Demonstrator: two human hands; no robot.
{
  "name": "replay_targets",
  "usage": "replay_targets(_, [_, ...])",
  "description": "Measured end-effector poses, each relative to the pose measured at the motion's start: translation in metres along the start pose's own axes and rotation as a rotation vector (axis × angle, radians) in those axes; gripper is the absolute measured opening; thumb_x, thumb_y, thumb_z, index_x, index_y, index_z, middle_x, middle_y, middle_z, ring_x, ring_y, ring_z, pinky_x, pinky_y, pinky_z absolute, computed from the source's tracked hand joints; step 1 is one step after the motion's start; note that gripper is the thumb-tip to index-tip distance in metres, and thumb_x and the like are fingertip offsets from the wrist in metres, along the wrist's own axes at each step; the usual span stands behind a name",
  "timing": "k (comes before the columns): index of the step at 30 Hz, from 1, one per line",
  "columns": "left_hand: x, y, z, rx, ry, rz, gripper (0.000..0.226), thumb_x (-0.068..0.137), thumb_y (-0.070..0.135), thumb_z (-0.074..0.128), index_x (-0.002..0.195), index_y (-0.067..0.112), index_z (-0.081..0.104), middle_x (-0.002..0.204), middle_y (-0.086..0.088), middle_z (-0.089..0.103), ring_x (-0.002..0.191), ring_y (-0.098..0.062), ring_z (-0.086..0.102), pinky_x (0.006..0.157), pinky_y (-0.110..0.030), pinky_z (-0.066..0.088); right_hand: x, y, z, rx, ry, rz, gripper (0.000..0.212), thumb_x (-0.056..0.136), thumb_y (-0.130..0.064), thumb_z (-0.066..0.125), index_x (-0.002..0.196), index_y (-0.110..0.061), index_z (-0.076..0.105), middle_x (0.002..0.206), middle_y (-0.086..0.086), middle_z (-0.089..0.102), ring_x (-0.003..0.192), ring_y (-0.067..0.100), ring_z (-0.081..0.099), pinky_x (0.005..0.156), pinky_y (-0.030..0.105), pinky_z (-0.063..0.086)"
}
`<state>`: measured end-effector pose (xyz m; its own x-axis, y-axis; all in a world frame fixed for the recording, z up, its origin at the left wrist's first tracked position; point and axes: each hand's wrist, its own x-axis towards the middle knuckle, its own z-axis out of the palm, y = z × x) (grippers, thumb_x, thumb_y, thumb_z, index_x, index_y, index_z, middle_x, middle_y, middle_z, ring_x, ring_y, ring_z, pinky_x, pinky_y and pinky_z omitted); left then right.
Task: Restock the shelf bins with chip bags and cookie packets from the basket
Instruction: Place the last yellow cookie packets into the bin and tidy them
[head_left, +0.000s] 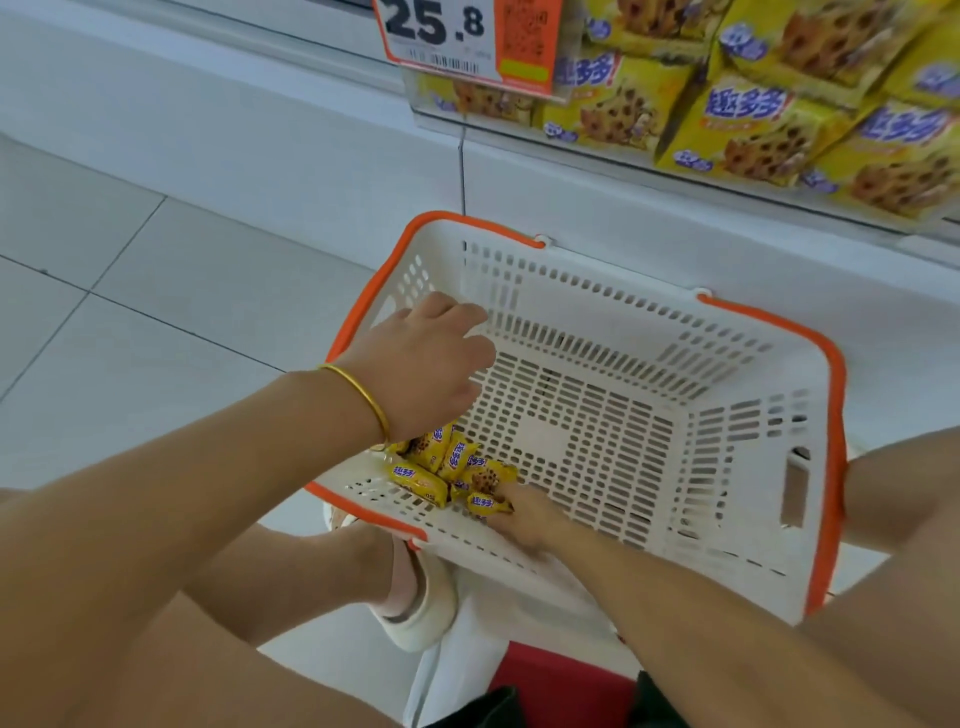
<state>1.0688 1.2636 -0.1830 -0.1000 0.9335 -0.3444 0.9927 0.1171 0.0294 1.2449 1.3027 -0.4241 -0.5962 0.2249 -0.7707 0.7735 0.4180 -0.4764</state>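
Observation:
A white basket (737, 467) with orange handles sits tilted on the floor below the shelf. Several small yellow cookie packets (421, 480) lie heaped in its near left corner. My left hand (426, 364), a gold bangle on its wrist, hovers over the heap with fingers curled downward; what they hold is hidden. My right hand (524, 514) is inside the basket and pinches one yellow cookie packet (488, 504) at the heap's right edge. The shelf bin (571, 137) above is filled with matching yellow cookie packets (769, 124).
A price tag (467, 36) reading 25.8 hangs on the bin's front. White tiled floor (130, 291) spreads to the left. My knees flank the basket, and a white shoe (421, 597) rests under its near rim.

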Motion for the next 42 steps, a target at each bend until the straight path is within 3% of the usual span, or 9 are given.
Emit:
replay_targets(4, [0.004, 0.005, -0.004, 0.011, -0.102, 0.012, 0.040, 0.097, 0.034, 0.038, 0.137, 0.026, 0.041, 0.149, 0.001, 0.028, 0.134, -0.021, 0.026, 0.109, -0.039, 0.031, -0.023, -0.004, -0.044, 0.300, -0.130, 0.062, 0.031, 0.101, -0.037, 0.040, 0.124, -0.016, 0.045, 0.107, 0.004, 0.057, 0.077, 0.013, 0.056, 0.069, 0.030, 0.047])
replay_targets(8, [0.017, 0.012, -0.013, -0.260, -0.206, -0.058, 0.049, 0.097, 0.033, 0.045, 0.142, 0.020, 0.032, 0.144, -0.002, 0.038, 0.131, -0.020, 0.037, 0.106, -0.034, 0.034, -0.067, -0.005, -0.114, 0.785, -0.299, 0.051, 0.023, 0.100, -0.037, 0.043, 0.113, -0.021, 0.054, 0.108, 0.010, 0.059, 0.091, 0.025, 0.060, 0.084, 0.046, 0.055])
replay_targets(16, [0.047, 0.046, -0.049, -0.555, -0.158, -0.022, 0.044, 0.093, 0.038, 0.052, 0.131, 0.016, 0.046, 0.120, -0.004, 0.056, 0.093, -0.012, 0.055, 0.079, -0.020, 0.042, -0.151, -0.023, -0.196, 0.924, -0.244, -0.314, 0.041, 0.089, -0.038, 0.051, 0.121, -0.012, 0.054, 0.109, 0.012, 0.064, 0.098, 0.033, 0.061, 0.086, 0.051, 0.053])
replay_targets(21, [0.051, 0.063, -0.097, -0.596, 0.156, 0.089, 0.025, 0.086, 0.034, 0.064, 0.101, 0.014, 0.062, 0.068, 0.001, 0.052, 0.059, -0.012, 0.050, 0.059, -0.027, 0.046, -0.205, -0.039, -0.220, 0.928, 0.221, -0.450, 0.039, 0.078, -0.036, 0.059, 0.107, -0.010, 0.059, 0.096, 0.007, 0.064, 0.080, 0.016, 0.064, 0.070, 0.031, 0.055])
replay_targets(24, [0.049, 0.072, -0.127, -0.750, 0.398, 0.177, 0.022, 0.084, 0.031, 0.067, 0.096, 0.012, 0.067, 0.075, -0.015, 0.062, 0.071, -0.029, 0.060, 0.071, -0.045, 0.051, -0.239, -0.050, -0.240, 0.782, 0.592, -0.499, 0.034, 0.068, -0.039, 0.072, 0.095, -0.019, 0.062, 0.087, -0.004, 0.064, 0.075, 0.010, 0.062, 0.066, 0.031, 0.049])
replay_targets(28, [0.051, 0.078, -0.160, -0.969, 0.786, 0.233, 0.025, 0.082, 0.033, 0.068, 0.099, 0.015, 0.062, 0.063, 0.002, 0.056, 0.055, -0.005, 0.049, 0.054, -0.017, 0.041, -0.283, -0.072, -0.277, 0.589, 0.851, -0.586, 0.030, 0.067, -0.029, 0.082, 0.090, -0.031, 0.062, 0.089, -0.007, 0.063, 0.078, 0.009, 0.062, 0.064, 0.027, 0.051])
replay_targets(32, [0.054, 0.067, -0.172, -0.887, 1.097, 0.183, 0.029, 0.089, 0.030, 0.052, 0.116, 0.019, 0.051, 0.098, 0.012, 0.056, 0.088, 0.003, 0.055, 0.072, -0.013, 0.045, -0.308, -0.101, -0.319, 0.390, 1.152, -0.634, 0.029, 0.071, -0.030, 0.080, 0.092, -0.033, 0.059, 0.094, -0.010, 0.059, 0.082, 0.011, 0.057, 0.073, 0.030, 0.051])
replay_targets(36, [0.068, 0.052, -0.167, -0.527, 1.143, 0.147, 0.032, 0.090, 0.026, 0.051, 0.116, 0.008, 0.058, 0.110, 0.001, 0.053, 0.109, -0.024, 0.051, 0.094, -0.034, 0.041, -0.294, -0.121, -0.368, 0.189, 1.438, -0.506, 0.031, 0.081, -0.022, 0.073, 0.105, -0.019, 0.054, 0.090, -0.018, 0.047, 0.086, 0.003, 0.049, 0.069, 0.007, 0.039])
replay_targets(42, [0.081, 0.047, -0.156, -0.331, 1.105, 0.124, 0.031, 0.085, 0.024, 0.052, 0.109, 0.008, 0.062, 0.115, -0.013, 0.058, 0.110, -0.029, 0.049, 0.094, -0.026, 0.027, -0.254, -0.126, -0.406, -0.002, 1.436, -0.380, 0.031, 0.085, -0.018, 0.069, 0.112, -0.018, 0.054, 0.117, 0.000, 0.054, 0.099, 0.017, 0.052, 0.088, 0.032, 0.044])
